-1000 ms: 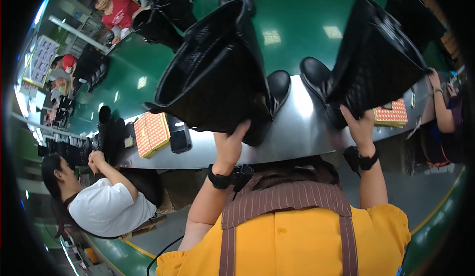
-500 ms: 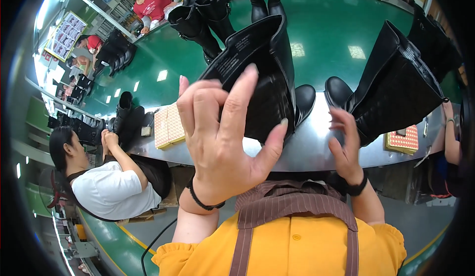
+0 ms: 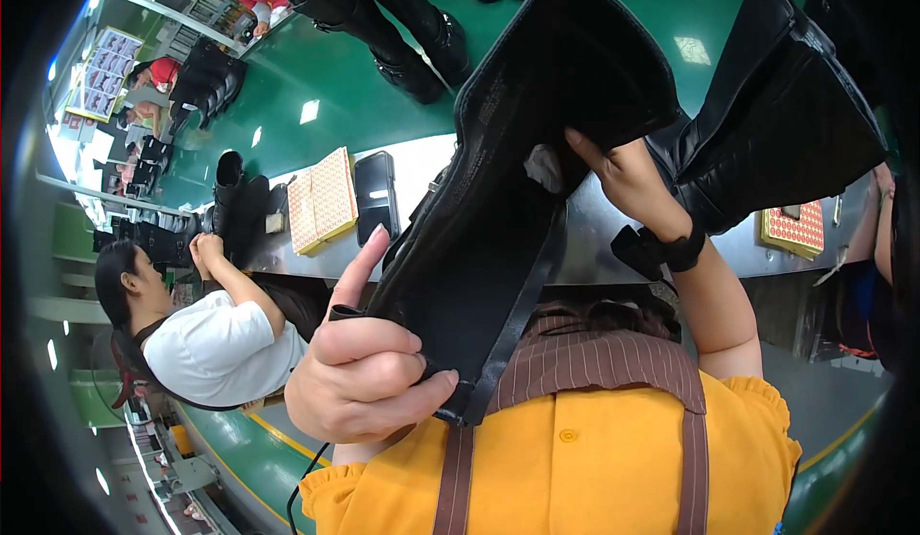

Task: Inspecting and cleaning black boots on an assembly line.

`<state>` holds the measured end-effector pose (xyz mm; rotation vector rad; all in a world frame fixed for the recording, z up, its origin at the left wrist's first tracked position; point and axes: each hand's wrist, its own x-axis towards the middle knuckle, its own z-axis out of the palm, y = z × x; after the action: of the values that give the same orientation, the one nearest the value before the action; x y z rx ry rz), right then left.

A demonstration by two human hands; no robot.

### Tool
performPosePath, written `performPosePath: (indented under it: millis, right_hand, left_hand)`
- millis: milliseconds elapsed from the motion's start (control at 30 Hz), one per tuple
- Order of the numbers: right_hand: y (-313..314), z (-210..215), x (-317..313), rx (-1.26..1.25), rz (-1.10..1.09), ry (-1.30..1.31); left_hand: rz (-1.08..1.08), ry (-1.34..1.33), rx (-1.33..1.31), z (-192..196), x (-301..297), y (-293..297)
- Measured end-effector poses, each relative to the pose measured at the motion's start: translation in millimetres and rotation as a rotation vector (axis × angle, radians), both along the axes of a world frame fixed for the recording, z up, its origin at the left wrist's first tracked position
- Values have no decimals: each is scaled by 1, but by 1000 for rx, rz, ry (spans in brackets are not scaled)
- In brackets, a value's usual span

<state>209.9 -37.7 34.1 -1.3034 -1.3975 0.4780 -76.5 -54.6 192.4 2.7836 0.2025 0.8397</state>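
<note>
A tall black boot (image 3: pixel 450 286) lies tilted in front of me, its wide shaft opened toward me so the dark lining shows. My left hand (image 3: pixel 359 377) grips the shaft's near edge, fingers curled over it and the index finger stretched along the outside. At the shaft's right side my right hand (image 3: pixel 637 185) holds the edge, thumb inside and the other fingers hidden behind the leather. A small whitish piece (image 3: pixel 544 166) shows inside the shaft. To the right stands another tall black boot (image 3: pixel 786 142), its shaft opened out.
Stacked sticker sheets (image 3: pixel 321 204) and a black phone-like object (image 3: pixel 376 195) lie at left on the metal edge. More sticker sheets (image 3: pixel 795 228) lie at right. Black boots (image 3: pixel 402 41) stand on the green belt (image 3: pixel 287 84). A co-worker in white (image 3: pixel 211 343) sits at left.
My left hand has come down and left from above the boot and closed on its shaft. The right hand has taken hold too. The boot has tipped toward me.
</note>
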Motion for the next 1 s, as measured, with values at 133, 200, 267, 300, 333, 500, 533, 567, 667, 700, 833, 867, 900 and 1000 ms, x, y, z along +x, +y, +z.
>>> performPosePath:
  millis: [133, 200, 267, 300, 333, 500, 533, 567, 667, 700, 833, 867, 900, 1000]
  right_hand:
    - [-5, -1, -2, 46, 29, 74]
    - [-8, -2, -6, 14, 38, 61]
    - [-10, -3, -9, -72, 24, 80]
    - [-11, -4, -10, -101, 14, 86]
    - [-13, -6, -9, -139, 15, 75]
    - [-39, -23, 0, -19, -89, 75]
    - [-45, -28, 2, -161, -82, 118]
    - [-50, -33, 3, -354, -116, 176]
    - [-48, -49, -5, -581, 68, 348]
    - [-45, -54, -7, -675, 126, 433]
    - [-30, -70, -7, -729, 267, 479]
    - [-28, -73, -5, -754, 296, 445]
    - [-27, -75, -3, -759, 323, 413]
    - [-26, -71, -4, -753, 398, 500]
  left_hand:
    - [207, -122, 52, 10, 24, -4]
    - [426, -271, 250, -1, 43, 6]
    - [598, -595, 331, -33, 73, 26]
    - [642, -676, 339, -42, 78, 36]
    - [699, -673, 462, -52, 82, 46]
    - [582, -728, -270, -116, 107, 57]
    - [644, -711, -180, -127, 108, 56]
    - [694, -665, -37, -138, 108, 54]
    - [464, -850, -374, -173, 105, 47]
    - [411, -740, -491, -182, 100, 46]
    - [369, -377, -854, -209, 86, 44]
    - [390, -298, -910, -213, 84, 43]
    - [421, -276, -919, -216, 83, 42]
    - [510, -213, -927, -221, 82, 38]
